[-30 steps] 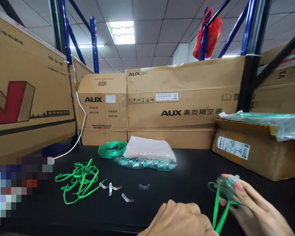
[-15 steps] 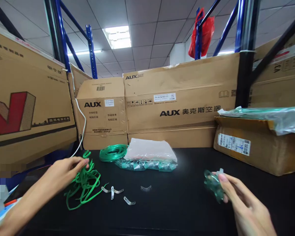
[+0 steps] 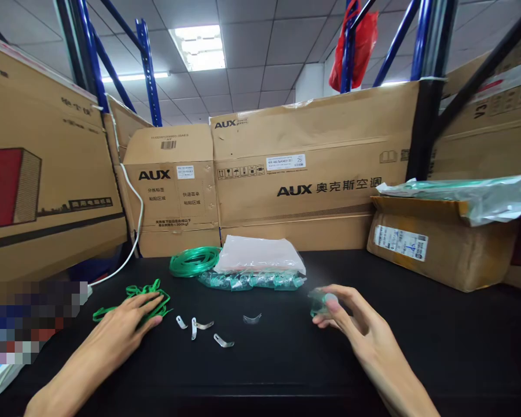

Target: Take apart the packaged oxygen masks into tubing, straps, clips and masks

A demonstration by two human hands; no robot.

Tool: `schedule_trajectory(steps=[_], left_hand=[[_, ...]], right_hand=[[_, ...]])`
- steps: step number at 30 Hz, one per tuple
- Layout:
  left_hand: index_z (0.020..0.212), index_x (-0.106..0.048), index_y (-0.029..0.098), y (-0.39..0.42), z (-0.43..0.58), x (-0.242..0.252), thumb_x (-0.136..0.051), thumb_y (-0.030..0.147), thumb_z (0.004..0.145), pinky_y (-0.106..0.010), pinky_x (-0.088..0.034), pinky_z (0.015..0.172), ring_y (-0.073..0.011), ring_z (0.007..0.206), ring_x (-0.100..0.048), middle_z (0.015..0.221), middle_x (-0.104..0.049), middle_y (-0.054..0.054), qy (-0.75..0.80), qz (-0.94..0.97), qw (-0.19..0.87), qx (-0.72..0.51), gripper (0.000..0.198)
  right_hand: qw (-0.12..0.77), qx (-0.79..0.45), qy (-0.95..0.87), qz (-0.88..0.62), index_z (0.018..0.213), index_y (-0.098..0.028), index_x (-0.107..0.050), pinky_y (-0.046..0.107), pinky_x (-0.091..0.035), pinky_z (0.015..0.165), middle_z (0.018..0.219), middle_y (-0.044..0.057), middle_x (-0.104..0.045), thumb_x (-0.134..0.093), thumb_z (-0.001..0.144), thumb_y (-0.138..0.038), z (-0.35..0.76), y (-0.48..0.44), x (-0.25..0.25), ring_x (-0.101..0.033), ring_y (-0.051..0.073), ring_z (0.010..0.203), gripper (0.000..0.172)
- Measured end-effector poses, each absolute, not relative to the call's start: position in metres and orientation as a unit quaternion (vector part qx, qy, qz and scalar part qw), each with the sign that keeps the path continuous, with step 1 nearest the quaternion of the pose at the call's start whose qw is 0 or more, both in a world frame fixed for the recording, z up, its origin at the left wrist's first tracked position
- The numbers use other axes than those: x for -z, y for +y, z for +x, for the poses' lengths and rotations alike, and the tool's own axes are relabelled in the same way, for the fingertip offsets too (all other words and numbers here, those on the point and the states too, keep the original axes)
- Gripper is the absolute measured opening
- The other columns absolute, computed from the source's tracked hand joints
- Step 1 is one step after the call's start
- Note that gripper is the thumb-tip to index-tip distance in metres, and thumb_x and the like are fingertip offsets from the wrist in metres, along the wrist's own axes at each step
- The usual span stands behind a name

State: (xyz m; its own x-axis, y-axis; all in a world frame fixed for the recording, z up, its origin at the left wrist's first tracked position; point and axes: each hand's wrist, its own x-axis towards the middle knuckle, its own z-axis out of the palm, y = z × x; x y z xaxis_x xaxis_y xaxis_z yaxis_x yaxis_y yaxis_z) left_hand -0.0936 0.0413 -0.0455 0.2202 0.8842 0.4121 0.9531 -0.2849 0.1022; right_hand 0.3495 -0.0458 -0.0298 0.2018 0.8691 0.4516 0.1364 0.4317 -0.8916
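Note:
My left hand (image 3: 132, 318) lies over a loose pile of green elastic strap (image 3: 150, 292), fingers stretched out and spread, covering part of it. On the right, a see-through green plastic mask (image 3: 319, 302) is pinched between the thumb and fingers of my right hand (image 3: 351, 315). It is blurred and partly hidden by the fingers. Between the hands lie several small bent metal strips (image 3: 194, 328), each with a slotted end. Nearer my right hand is a small curved clear piece (image 3: 252, 319).
Behind the hands are a coil of green tubing (image 3: 193, 262) and a plastic-wrapped pack (image 3: 260, 255) with green pieces under it. An open carton (image 3: 443, 255) stands at the right with plastic bags on top. Large cardboard boxes (image 3: 312, 174) line the back of the black table (image 3: 260, 368).
My left hand has lowered the lifted green strap onto the table and opened over it. My right hand has moved left with the mask. The view has shifted slightly.

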Motion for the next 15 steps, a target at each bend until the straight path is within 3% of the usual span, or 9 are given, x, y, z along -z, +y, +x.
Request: schedule_trajectory(steps=[4, 6, 9, 13, 15], left_hand=[[0.132, -0.071, 0.021, 0.03, -0.053, 0.021, -0.051, 0.065, 0.091, -0.053, -0.039, 0.118, -0.0378, 0.139, -0.053, 0.146, -0.063, -0.01, -0.567, -0.767, 0.107, 0.28, 0.064], [0.127, -0.073, 0.025, 0.016, -0.008, 0.001, -0.048, 0.062, 0.096, -0.047, -0.042, 0.115, -0.0324, 0.131, -0.06, 0.138, -0.069, -0.006, -0.545, -0.774, 0.046, 0.319, 0.054], [0.117, -0.076, 0.027, -0.001, 0.066, -0.022, -0.046, 0.054, 0.102, -0.041, -0.048, 0.103, -0.0277, 0.114, -0.069, 0.12, -0.077, -0.004, -0.494, -0.802, -0.103, 0.319, 0.043], [0.11, -0.076, 0.024, -0.009, 0.128, -0.021, -0.061, 0.048, 0.096, -0.033, -0.05, 0.086, -0.0228, 0.09, -0.069, 0.101, -0.078, -0.003, -0.419, -0.823, -0.196, 0.331, 0.032], [0.101, -0.076, 0.022, -0.008, 0.139, -0.013, -0.064, 0.043, 0.095, -0.029, -0.048, 0.078, -0.0195, 0.081, -0.067, 0.091, -0.076, -0.002, -0.4, -0.817, -0.23, 0.346, 0.025]], right_hand=[[0.587, -0.232, -0.614, -0.474, 0.101, -0.022, -0.065, 0.033, -0.056, 0.073, 0.087, 0.003, -0.07, -0.052, 0.1, -0.055, 0.346, -0.047, 0.032, -0.067, 0.02, 0.075, 0.036], [0.553, -0.198, -0.651, -0.48, 0.099, -0.023, -0.063, 0.033, -0.055, 0.078, 0.099, 0.005, -0.07, -0.051, 0.102, -0.049, 0.343, -0.047, 0.035, -0.068, 0.02, 0.083, 0.028], [0.521, -0.154, -0.687, -0.483, 0.11, -0.025, -0.056, 0.036, -0.057, 0.087, 0.133, 0.008, -0.062, -0.05, 0.102, -0.039, 0.335, -0.045, 0.042, -0.07, 0.02, 0.092, 0.017], [0.501, -0.128, -0.714, -0.471, 0.14, -0.031, -0.04, 0.038, -0.06, 0.088, 0.154, 0.011, -0.048, -0.052, 0.098, -0.027, 0.327, -0.046, 0.048, -0.073, 0.015, 0.083, 0.043], [0.498, -0.11, -0.728, -0.459, 0.145, -0.031, -0.038, 0.04, -0.06, 0.095, 0.151, 0.01, -0.053, -0.054, 0.095, -0.023, 0.325, -0.047, 0.05, -0.075, 0.02, 0.098, 0.053]])
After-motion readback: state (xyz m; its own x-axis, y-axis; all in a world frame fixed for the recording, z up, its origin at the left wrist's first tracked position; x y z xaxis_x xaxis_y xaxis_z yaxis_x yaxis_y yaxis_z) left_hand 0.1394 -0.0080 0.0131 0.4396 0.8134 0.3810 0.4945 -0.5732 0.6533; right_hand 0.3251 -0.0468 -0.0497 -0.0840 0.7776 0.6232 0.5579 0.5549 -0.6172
